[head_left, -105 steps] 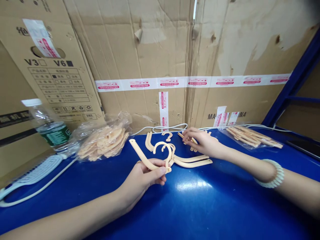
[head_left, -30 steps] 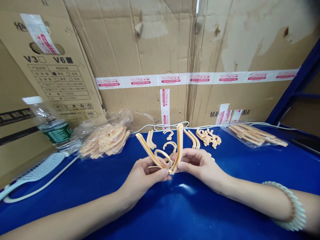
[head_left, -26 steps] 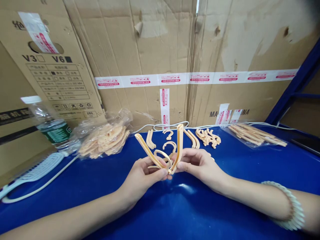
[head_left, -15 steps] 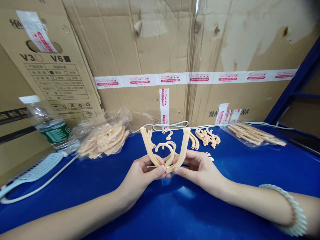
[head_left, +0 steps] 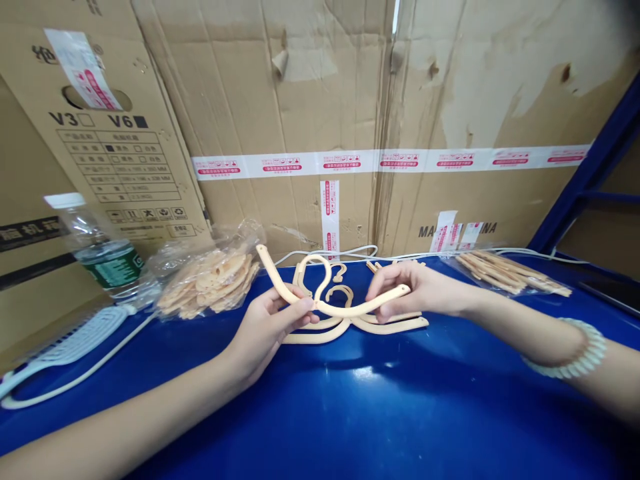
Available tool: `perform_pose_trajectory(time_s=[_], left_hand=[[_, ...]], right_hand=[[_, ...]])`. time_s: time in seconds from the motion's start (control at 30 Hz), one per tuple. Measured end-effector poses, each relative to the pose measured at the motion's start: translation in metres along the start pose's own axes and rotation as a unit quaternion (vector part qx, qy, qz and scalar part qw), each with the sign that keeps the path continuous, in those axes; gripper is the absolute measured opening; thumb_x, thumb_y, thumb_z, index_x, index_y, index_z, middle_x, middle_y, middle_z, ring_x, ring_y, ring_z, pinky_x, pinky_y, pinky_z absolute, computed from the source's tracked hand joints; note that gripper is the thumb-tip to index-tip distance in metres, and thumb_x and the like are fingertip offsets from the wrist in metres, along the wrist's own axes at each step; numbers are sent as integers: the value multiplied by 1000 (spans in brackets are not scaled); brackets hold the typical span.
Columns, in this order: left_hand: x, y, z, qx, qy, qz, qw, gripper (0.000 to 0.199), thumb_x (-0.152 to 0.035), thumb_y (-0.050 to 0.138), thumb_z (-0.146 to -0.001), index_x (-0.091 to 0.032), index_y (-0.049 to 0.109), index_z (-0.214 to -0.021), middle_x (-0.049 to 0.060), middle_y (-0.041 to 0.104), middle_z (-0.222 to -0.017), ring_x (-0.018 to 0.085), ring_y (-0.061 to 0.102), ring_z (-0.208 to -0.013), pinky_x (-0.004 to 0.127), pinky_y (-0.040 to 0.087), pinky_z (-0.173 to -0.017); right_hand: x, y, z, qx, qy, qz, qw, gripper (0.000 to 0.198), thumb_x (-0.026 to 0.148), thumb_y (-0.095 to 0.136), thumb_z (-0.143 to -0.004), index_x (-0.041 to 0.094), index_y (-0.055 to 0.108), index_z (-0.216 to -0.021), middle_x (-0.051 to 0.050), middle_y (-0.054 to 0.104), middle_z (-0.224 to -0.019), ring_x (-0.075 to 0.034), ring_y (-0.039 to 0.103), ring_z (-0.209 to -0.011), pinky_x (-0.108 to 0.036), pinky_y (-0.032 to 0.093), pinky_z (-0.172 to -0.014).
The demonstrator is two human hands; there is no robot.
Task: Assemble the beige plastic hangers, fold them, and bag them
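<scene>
My left hand [head_left: 275, 327] is closed, thumb and fingers pinching the middle joint of a beige plastic folding hanger [head_left: 345, 311]. The hanger's hook stands up and its two curved arms spread to either side, tilted up at the left end. My right hand [head_left: 413, 293] is behind the hanger's right arm, which crosses in front of it. Its fingers are curved and apart from the thumb, with nothing seen held. Under the held hanger, more assembled hangers [head_left: 395, 327] lie on the blue table, partly hidden by it and my left hand.
A loose hook [head_left: 340, 272] lies behind the hangers. A bag of flat beige pieces [head_left: 210, 280], a water bottle [head_left: 107, 260] and a pale hairbrush [head_left: 75, 340] are at left. At right is a bag of beige sticks [head_left: 510, 272]. Cardboard [head_left: 280, 120] stands behind, with a white cable along it.
The hanger's arms have swung from an upright U to a wide spread. My right hand has let go of the middle and moved right and up; my left still grips it.
</scene>
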State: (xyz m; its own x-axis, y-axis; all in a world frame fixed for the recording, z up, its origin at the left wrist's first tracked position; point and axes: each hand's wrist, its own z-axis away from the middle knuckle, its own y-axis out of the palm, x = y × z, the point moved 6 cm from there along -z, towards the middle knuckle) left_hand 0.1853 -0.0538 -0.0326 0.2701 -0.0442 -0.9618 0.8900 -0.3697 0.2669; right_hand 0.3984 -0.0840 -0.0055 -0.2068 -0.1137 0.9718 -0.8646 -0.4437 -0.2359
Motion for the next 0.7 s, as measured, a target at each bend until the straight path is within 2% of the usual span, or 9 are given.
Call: perform_pose_trajectory(time_s=[0.1, 0.17, 0.27, 0.37, 0.43, 0.53, 0.63, 0.7], left_hand=[[-6, -8, -9, -1, -12, 8, 1000, 34, -26, 91, -58, -14, 66, -77, -1, 69, -73, 11, 69, -65, 15, 56, -65], [-9, -13, -14, 9, -17, -3, 1000, 33, -24, 91, -59, -15, 67, -79, 0, 70, -74, 12, 69, -68, 15, 56, -66], [-13, -16, -21, 47, -29, -52, 997, 30, -25, 88, -62, -15, 68, -82, 1, 71, -77, 13, 69, -71, 17, 55, -70], [-18, -16, -26, 100, -15, -180, 978, 26, -27, 83, -67, -16, 68, -85, 2, 71, -80, 15, 69, -76, 21, 54, -72], [-24, -13, -28, 138, 35, -310, 940, 21, -29, 80, -71, -16, 69, -84, 3, 72, -82, 17, 67, -76, 22, 51, -68], [-31, -3, -23, 215, 134, -460, 851, 14, -30, 73, -78, -17, 69, -80, 3, 70, -82, 18, 65, -77, 24, 48, -68], [-35, 7, -13, 285, 209, -519, 779, 12, -29, 68, -84, -18, 67, -80, 2, 68, -79, 17, 63, -74, 25, 46, -68], [-34, 12, -5, 322, 231, -544, 739, 10, -26, 65, -86, -18, 65, -81, 2, 67, -80, 16, 61, -73, 25, 44, -67]], right_hand=[[3, -33, 2, -32, -15, 62, 997, 27, 26, 82, -69, 13, 69, -89, -3, 75, -76, -13, 70, -69, -23, 55, -66], [3, -46, 4, -30, -10, 114, 993, 28, 30, 80, -71, 13, 69, -90, -6, 75, -80, -16, 71, -72, -25, 55, -65], [1, -55, 8, -17, 9, 196, 980, 28, 35, 78, -73, 13, 67, -87, -9, 75, -83, -20, 72, -78, -25, 51, -60], [2, -55, 10, -9, 7, 284, 959, 27, 38, 75, -74, 14, 67, -83, -7, 74, -82, -19, 70, -75, -26, 50, -59], [5, -50, 12, 6, -4, 333, 943, 23, 37, 72, -75, 15, 67, -79, -5, 72, -81, -18, 68, -75, -27, 51, -64], [5, -40, 15, 45, 20, 341, 939, 20, 35, 68, -76, 16, 64, -75, -4, 71, -79, -18, 68, -77, -28, 53, -68], [5, -33, 18, 86, 49, 340, 935, 17, 33, 68, -76, 16, 64, -75, -3, 71, -78, -17, 68, -75, -27, 53, -67], [6, -29, 19, 112, 43, 348, 930, 14, 30, 68, -77, 16, 66, -77, -3, 71, -77, -17, 68, -76, -28, 52, -70]])
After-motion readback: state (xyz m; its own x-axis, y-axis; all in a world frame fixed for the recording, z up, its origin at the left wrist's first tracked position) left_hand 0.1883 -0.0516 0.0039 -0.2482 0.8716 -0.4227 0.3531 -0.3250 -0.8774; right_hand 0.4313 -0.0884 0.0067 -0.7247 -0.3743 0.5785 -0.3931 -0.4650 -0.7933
